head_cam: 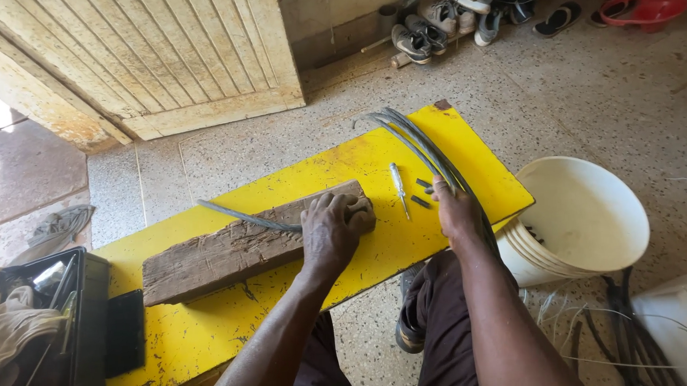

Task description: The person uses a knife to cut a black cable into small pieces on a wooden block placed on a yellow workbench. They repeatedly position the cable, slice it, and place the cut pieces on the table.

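Note:
My left hand [331, 230] presses down on a rough wooden block [224, 254] lying on a yellow board [358, 170], closed over a grey cable piece [241, 216] that runs out to the left across the block. My right hand [457, 209] grips a bundle of grey cables [418, 141] that curves away over the board's far right corner. A small screwdriver [399, 187] with a pale handle and two short dark cut pieces [423, 192] lie between the hands.
A stack of white buckets [580, 215] stands right of the board. A black toolbox [51, 317] sits at the left, loose wires [630, 335] at the lower right. Shoes [429, 30] and a red basin [645, 7] line the far wall beside a wooden door [148, 55].

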